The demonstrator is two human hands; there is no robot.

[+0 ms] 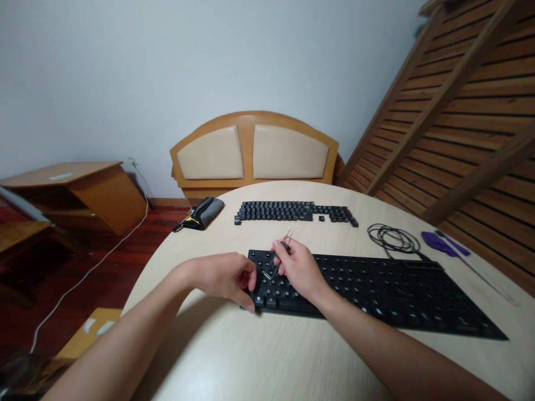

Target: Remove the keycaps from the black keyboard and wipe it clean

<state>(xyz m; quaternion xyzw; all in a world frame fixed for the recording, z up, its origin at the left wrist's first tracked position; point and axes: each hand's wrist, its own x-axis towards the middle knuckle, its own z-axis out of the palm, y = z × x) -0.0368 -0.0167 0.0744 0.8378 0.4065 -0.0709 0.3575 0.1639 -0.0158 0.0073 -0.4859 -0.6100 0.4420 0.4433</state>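
A black keyboard [359, 287] lies on the table with most of its keycaps off and small stems showing. A few keycaps [265, 301] are still seated at its near left corner. My right hand [300, 268] is closed on a wire keycap puller [270, 272], whose wire loops point down at the left part of the keyboard. My left hand [228, 278] grips the keyboard's left edge, thumb at the near corner and fingers curled. Behind the keyboard, removed keycaps [276, 210] stand in rows in keyboard layout, and a single keycap [321, 218] sits apart among them.
A coiled black cable [393, 239] lies behind the keyboard's right end. Beside it are a purple cloth [443, 244] and a thin white-handled brush-like tool [476, 270]. A folded dark grey cloth [204, 213] rests at the round table's [234, 356] far left edge.
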